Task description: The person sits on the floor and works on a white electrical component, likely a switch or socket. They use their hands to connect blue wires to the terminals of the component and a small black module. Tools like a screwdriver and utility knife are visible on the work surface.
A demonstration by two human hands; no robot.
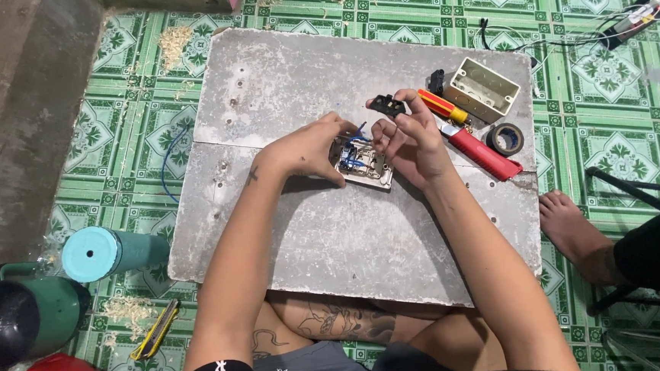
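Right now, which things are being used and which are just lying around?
In use: switch plate, blue wires, black part, left hand, right hand.

Lying about: screwdriver, red cutter, tape roll, box, yellow knife, flask.

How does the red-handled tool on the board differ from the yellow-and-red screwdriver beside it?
The red-handled tool is longer and thicker than the yellow-and-red screwdriver. The tool is plain red with a pale end; the screwdriver has a yellow band. The tool lies fully in view, nearer the tape roll; the screwdriver is partly hidden behind the right hand. Both lie slanted alike on the grey board.
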